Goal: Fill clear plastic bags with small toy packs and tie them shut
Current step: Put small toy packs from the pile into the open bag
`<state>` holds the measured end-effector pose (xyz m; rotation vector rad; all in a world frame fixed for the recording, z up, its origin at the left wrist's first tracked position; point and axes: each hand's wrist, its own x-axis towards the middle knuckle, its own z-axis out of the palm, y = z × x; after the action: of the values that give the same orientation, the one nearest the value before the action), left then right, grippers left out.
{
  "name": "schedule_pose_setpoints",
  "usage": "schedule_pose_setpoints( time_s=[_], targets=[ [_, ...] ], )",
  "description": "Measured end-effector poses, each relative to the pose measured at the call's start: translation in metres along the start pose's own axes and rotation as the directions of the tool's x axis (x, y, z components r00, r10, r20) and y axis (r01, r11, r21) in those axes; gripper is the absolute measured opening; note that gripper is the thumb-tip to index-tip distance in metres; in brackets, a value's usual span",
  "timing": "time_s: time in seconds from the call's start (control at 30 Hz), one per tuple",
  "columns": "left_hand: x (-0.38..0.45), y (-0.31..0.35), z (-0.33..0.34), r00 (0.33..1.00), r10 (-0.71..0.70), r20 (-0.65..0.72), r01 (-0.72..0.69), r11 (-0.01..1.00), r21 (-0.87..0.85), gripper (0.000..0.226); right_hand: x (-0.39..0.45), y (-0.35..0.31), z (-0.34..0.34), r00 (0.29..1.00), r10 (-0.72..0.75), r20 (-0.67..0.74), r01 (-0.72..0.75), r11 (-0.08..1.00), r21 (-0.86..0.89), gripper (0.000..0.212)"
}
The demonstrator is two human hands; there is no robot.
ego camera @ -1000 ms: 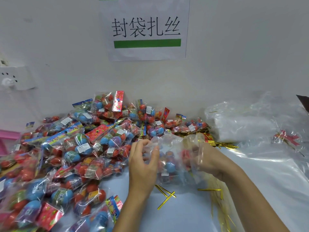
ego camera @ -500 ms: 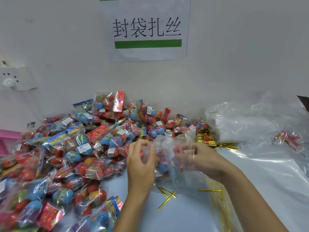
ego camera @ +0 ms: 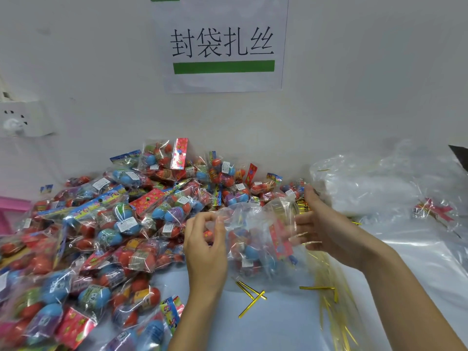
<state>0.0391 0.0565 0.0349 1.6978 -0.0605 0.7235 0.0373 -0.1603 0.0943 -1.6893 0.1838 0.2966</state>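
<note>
Left hand (ego camera: 206, 245) pinches crinkled clear plastic bag (ego camera: 255, 239); right hand (ego camera: 321, 231) grips opposite edge. Glossy egg-shaped toy packs (ego camera: 106, 231) heaped left; gold twist ties (ego camera: 252, 297) on worktop (ego camera: 278, 330).

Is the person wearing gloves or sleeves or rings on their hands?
No. The left hand and right hand are bare, with no gloves, and no ring, watch or bracelet shows. Both forearms are bare as far as the picture reaches, so no sleeve shows. The nails look short and plain.

Pale table (ego camera: 278, 330), heaped toy packs (ego camera: 106, 239), loose gold twist ties (ego camera: 250, 297), seemingly empty clear bags (ego camera: 374, 188)
</note>
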Motion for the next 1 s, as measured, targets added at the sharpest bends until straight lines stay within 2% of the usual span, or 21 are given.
schedule_pose_setpoints(
  time_s=[0.1, 0.17, 0.23, 0.3, 0.37, 0.43, 0.47, 0.53, 0.63, 0.8, 0.9, 1.0],
  targets=[
    [0.0, 0.001, -0.001, 1.0, 0.007, -0.006, -0.007, 1.0, -0.001, 0.015, 0.004, 0.004, 0.003, 0.977, -0.02, -0.214, 0.014, 0.999, -0.033, 0.069],
    [0.001, 0.001, -0.001, 1.0, 0.006, -0.013, -0.006, 1.0, 0.002, 0.016, 0.009, 0.01, -0.001, 0.925, -0.077, -0.373, -0.027, 0.963, -0.267, 0.053],
    [0.001, 0.001, -0.002, 1.0, 0.003, -0.011, -0.003, 1.0, 0.004, 0.016, 0.01, 0.016, -0.004, 0.909, -0.117, -0.4, -0.093, 0.879, -0.468, 0.053],
    [0.001, 0.001, -0.001, 1.0, 0.003, -0.008, -0.003, 1.0, 0.005, 0.016, 0.011, 0.021, 0.0, 0.929, -0.087, -0.359, -0.124, 0.843, -0.523, 0.061],
    [0.001, -0.001, 0.0, 1.0, 0.003, -0.003, -0.003, 1.0, 0.0, 0.016, 0.014, 0.028, 0.006, 0.934, -0.086, -0.347, -0.118, 0.842, -0.526, 0.052],
    [0.002, -0.002, -0.001, 1.0, 0.006, -0.003, -0.006, 1.0, -0.011, 0.016, 0.02, 0.034, 0.01, 0.909, -0.175, -0.379, -0.049, 0.857, -0.513, 0.019],
    [0.002, -0.003, -0.001, 1.0, 0.006, -0.006, -0.007, 1.0, -0.017, 0.016, 0.021, 0.033, 0.011, 0.89, -0.227, -0.396, 0.001, 0.869, -0.495, 0.015],
    [0.004, -0.005, -0.002, 1.0, -0.009, -0.018, 0.008, 0.999, -0.034, 0.016, 0.019, 0.026, 0.009, 0.824, -0.329, -0.462, 0.105, 0.889, -0.445, 0.021],
    [0.005, -0.006, -0.003, 0.998, -0.061, -0.02, 0.058, 0.993, -0.1, 0.015, 0.009, 0.009, 0.004, 0.699, -0.466, -0.542, 0.236, 0.866, -0.441, 0.022],
    [0.003, -0.001, -0.003, 0.994, -0.056, -0.094, 0.043, 0.99, -0.135, 0.015, -0.002, -0.005, 0.003, 0.584, -0.575, -0.573, 0.368, 0.817, -0.444, 0.016],
    [0.0, -0.004, -0.003, 0.993, -0.113, -0.025, 0.108, 0.986, -0.13, 0.016, -0.006, -0.01, -0.005, 0.61, -0.561, -0.56, 0.363, 0.826, -0.431, 0.017],
    [0.003, -0.006, -0.006, 0.993, -0.117, -0.033, 0.112, 0.984, -0.135, 0.015, -0.012, -0.015, -0.013, 0.557, -0.582, -0.592, 0.433, 0.812, -0.392, 0.015]
  ],
)
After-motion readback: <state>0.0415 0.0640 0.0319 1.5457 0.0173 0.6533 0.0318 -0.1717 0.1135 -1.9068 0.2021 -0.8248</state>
